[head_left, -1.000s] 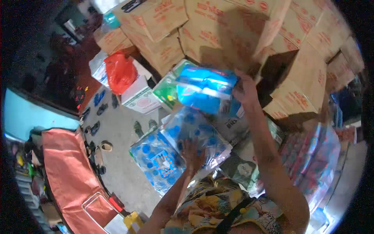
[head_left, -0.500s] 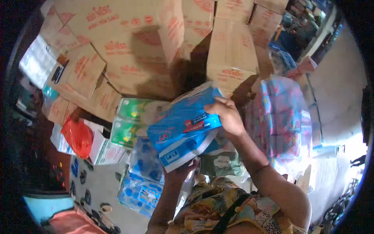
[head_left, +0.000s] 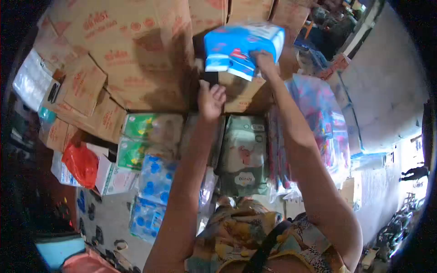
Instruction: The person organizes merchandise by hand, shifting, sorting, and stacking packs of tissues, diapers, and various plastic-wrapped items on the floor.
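Observation:
A blue and white plastic-wrapped pack, blurred by motion, is held up in front of the stacked cartons. My right hand grips it at its right side, with the arm stretched far forward. Below the pack's lower left edge, my left hand is apart from it, palm up and fingers spread. Beneath my arms lies a grey-green pack with a small pink print. A carton stands behind my hands, partly hidden by the blue pack.
Large brown cartons with red print form a wall ahead. Green packs and clear-wrapped blue packs lie to the left, near a red plastic bag. Pink and blue wrapped bundles stand right. Footwear lies on the floor.
The blue pack has moved up and away from my body in my right hand. My left hand has let go of its underside and opened. The grey-green pack is now more exposed.

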Action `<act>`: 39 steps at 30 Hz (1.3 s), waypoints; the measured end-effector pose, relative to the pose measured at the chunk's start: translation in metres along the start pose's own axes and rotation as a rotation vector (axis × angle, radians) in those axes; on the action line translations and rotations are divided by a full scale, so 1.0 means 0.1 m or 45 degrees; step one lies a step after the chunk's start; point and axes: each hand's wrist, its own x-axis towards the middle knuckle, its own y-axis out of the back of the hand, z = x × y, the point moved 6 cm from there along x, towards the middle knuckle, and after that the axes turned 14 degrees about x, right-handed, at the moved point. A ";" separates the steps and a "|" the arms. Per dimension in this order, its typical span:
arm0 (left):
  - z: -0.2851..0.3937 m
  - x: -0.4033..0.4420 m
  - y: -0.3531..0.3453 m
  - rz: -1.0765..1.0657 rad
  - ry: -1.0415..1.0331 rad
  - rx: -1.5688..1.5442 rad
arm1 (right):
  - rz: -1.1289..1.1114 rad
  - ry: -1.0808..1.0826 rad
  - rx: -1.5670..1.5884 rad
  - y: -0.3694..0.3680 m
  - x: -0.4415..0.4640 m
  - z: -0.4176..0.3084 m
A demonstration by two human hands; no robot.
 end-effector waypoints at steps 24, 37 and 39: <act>-0.79 -1.40 1.75 0.188 -0.837 2.288 | -1.387 -0.276 -0.785 -0.81 -3.20 2.39; -1.22 -1.08 2.54 -0.007 -0.729 3.187 | -1.333 -1.099 0.496 -1.28 -4.17 2.75; -1.15 -1.11 2.46 -0.123 -0.392 3.222 | -1.475 -0.784 0.500 -1.36 -4.25 2.79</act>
